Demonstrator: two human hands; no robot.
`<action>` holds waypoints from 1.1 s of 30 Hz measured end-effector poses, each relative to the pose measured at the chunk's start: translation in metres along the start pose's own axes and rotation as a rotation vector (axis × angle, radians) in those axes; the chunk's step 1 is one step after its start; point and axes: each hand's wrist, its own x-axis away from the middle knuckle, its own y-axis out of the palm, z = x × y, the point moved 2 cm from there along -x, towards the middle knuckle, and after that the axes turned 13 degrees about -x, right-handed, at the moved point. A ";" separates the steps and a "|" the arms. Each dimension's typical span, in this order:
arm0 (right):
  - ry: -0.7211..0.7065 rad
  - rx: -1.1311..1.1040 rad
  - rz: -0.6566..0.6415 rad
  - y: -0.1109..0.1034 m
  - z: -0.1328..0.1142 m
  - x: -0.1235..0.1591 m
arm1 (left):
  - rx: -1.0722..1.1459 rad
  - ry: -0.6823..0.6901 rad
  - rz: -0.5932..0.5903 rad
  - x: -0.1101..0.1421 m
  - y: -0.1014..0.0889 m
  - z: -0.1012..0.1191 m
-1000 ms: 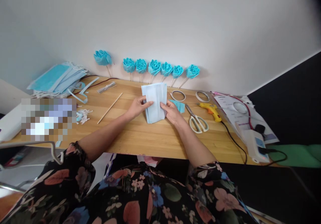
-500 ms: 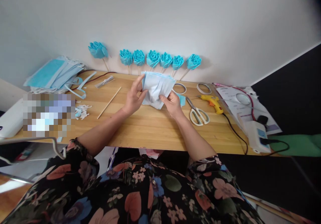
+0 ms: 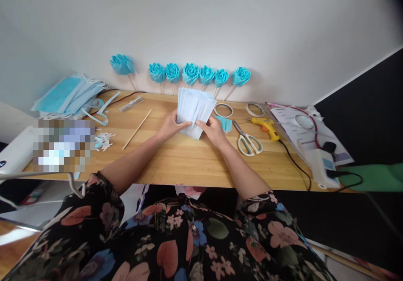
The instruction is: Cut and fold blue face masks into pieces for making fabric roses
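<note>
A stack of pale blue face mask sheets is held upright above the middle of the table, its upper edges slightly fanned. My left hand grips the lower left side, thumb across the front and fingers behind. On the lower right, my right hand pinches the same stack, thumb in front and the other fingers hidden. Just beyond my right hand lies a small blue mask piece on the table. White-handled scissors rest to its right.
Several blue flowers on sticks lean against the wall. A yellow glue gun, two tape rolls and a power strip lie right. Left are a wooden stick, a mask pile and white scraps.
Both hands have slid lower on the sheets, my left hand moving down from the upper left edge. The sheets now stand straighter and fan out at the top.
</note>
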 end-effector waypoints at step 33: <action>-0.135 0.184 -0.108 0.004 -0.011 0.004 | 0.054 -0.184 -0.080 0.010 0.003 0.007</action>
